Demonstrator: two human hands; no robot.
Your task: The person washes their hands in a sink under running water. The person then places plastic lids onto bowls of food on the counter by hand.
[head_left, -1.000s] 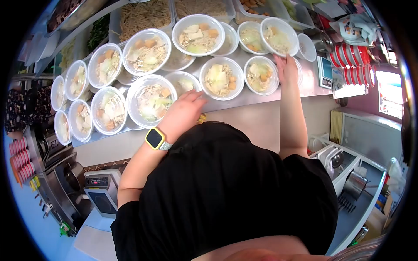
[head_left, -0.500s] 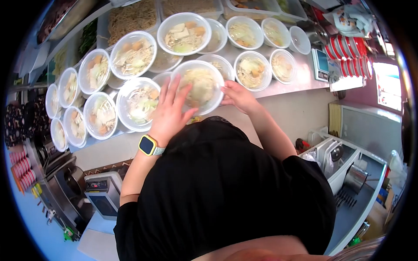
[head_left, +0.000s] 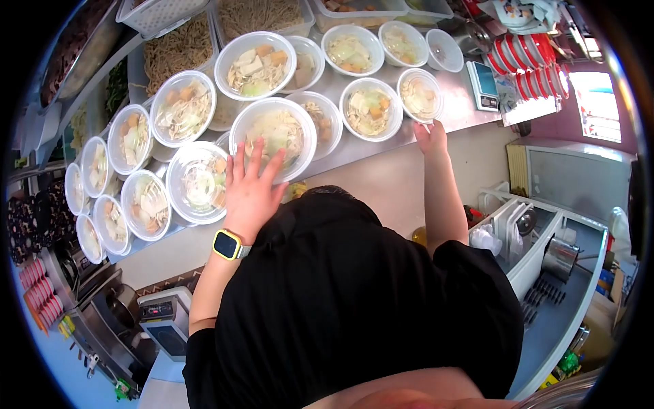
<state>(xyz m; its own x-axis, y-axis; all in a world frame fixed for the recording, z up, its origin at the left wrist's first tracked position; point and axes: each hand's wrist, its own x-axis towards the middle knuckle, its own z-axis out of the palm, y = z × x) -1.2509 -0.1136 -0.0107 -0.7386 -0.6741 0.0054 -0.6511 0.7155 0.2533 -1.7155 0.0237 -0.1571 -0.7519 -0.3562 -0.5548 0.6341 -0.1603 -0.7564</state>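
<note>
My left hand [head_left: 253,191], with a yellow-framed watch on its wrist, lies with fingers spread on the lid and near edge of a clear plastic bowl [head_left: 276,133]. That bowl holds pale noodles or shredded food. At the right end of the front row, my right hand [head_left: 430,136] pinches the near rim of a smaller lidded bowl [head_left: 420,95]. Between the two hands stand another lidded bowl [head_left: 370,109] with orange and pale pieces and a partly covered bowl [head_left: 319,126].
Several more lidded bowls [head_left: 197,183] line the metal counter [head_left: 456,102] in rows. Behind them are tubs of noodles [head_left: 178,54]. A digital scale [head_left: 484,85] and stacked red-and-white items [head_left: 524,58] stand at the right. An open cabinet drawer [head_left: 545,266] lies to the lower right.
My right hand has left the middle bowl and moved right to the end bowl's rim. The middle bowl sits lower on the counter, left hand still on it. The view has shifted slightly.
</note>
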